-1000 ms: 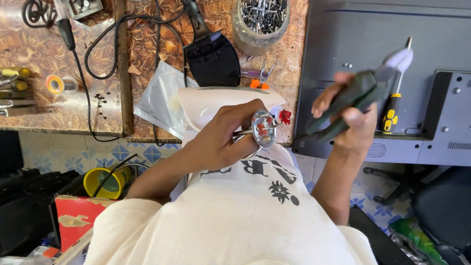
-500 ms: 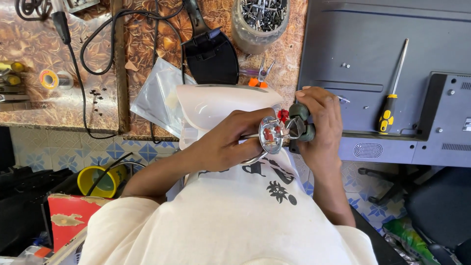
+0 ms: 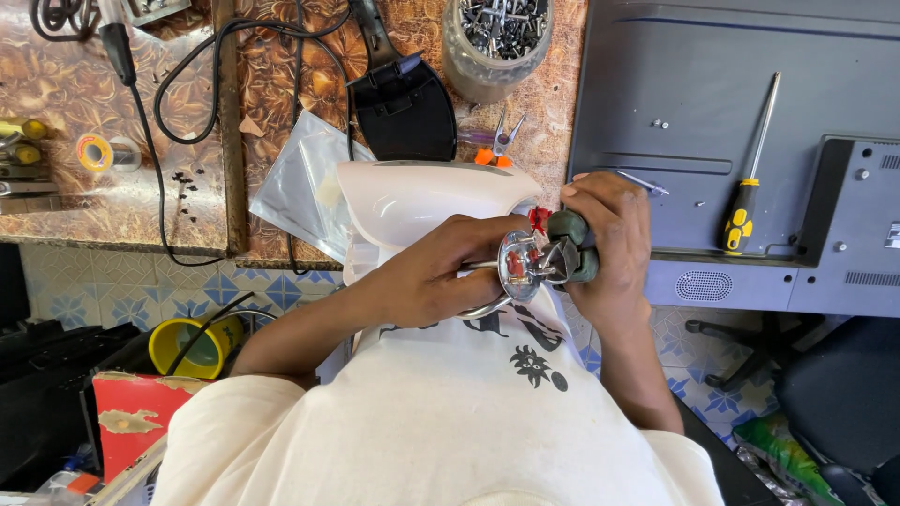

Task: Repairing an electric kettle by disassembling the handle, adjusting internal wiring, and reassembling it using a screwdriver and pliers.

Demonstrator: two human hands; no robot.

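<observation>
My left hand [image 3: 441, 276] grips a round metal heating-element plate [image 3: 518, 265] with red terminals and a bent metal tube, held in front of my chest. My right hand [image 3: 605, 244] is closed on grey-handled pliers [image 3: 569, 255], whose jaws touch the plate's terminals. A white plastic appliance shell [image 3: 422, 201] lies just behind both hands, at the workbench edge.
A yellow-and-black screwdriver [image 3: 750, 183] lies on the grey flat-screen back panel [image 3: 712, 103] at right. On the brown bench sit a jar of screws [image 3: 497, 37], a black base part [image 3: 403, 108], a clear plastic bag [image 3: 295, 183], black cables [image 3: 178, 94] and solder reel [image 3: 96, 152]. A yellow cup [image 3: 192, 347] stands on the floor.
My right hand came down from the grey panel with the pliers and brought them to the metal plate. My left hand kept holding the plate, shifting slightly right.
</observation>
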